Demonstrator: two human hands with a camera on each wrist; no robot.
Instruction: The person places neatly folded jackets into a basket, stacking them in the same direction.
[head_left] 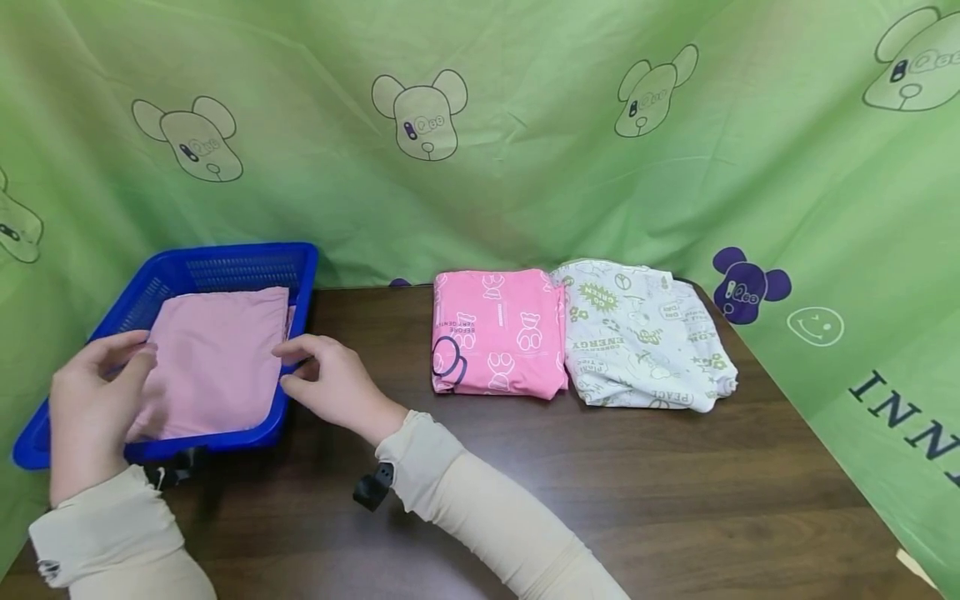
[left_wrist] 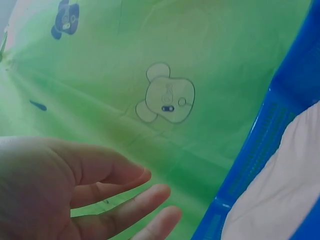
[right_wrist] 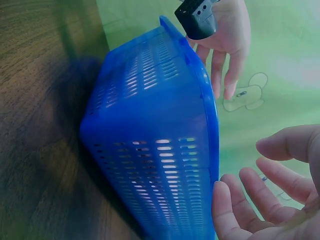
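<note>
1 pale cloth (head_left: 213, 367) showed in 1 basket (head_left: 240, 272) | left hand (head_left: 97, 400) and right hand (head_left: 333, 387) flanked it, fingers loosely spread | 1 pink bundle (head_left: 498, 333) touched 1 white bundle (head_left: 645, 337)

Head view: illumination is bright and diffuse, with soft shading in the folds of the green curtain (head_left: 525, 208). A pale sheen on the dark wooden table (head_left: 525, 475) suggests light from above; a soft shadow lies along the near side of the blue basket (head_left: 240, 271). Print on the pink packet (head_left: 498, 333) remains legible. Left wrist view: contrast is low and hazy; the curtain is palest toward the upper left corner, the left hand (left_wrist: 60, 180) appears greyish, and the pink cloth (head_left: 217, 367) is washed nearly white. Right wrist view: dimmer, bluish in cast, with the table dark and blurred at left and a whitish glare at right.
</note>
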